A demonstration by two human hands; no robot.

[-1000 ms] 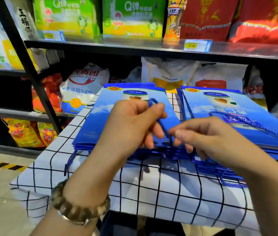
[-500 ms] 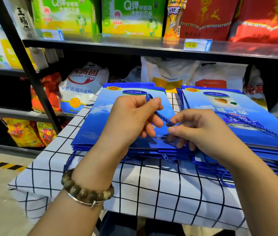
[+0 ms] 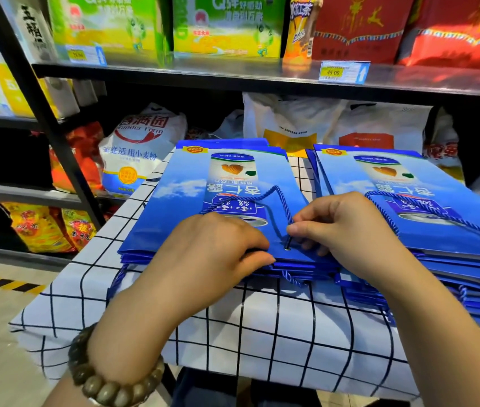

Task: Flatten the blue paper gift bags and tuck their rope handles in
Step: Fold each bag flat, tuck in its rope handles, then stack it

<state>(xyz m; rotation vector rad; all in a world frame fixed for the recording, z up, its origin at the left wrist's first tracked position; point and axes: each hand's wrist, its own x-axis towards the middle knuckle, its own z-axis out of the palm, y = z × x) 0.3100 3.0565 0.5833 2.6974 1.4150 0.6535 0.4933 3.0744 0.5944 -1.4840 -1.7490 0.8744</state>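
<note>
View: head
Top gift bag [image 3: 180, 207]: blue, flat on the left stack, toward the checked tablecloth's [image 3: 262, 333] far edge.
Rope handle [image 3: 275, 189]: looped across the bag face.
Left hand [image 3: 212, 251]: fingers curled, clamping the bag's near edge.
Right hand [image 3: 344, 230]: thumb and forefinger pinching the rope handle.
</note>
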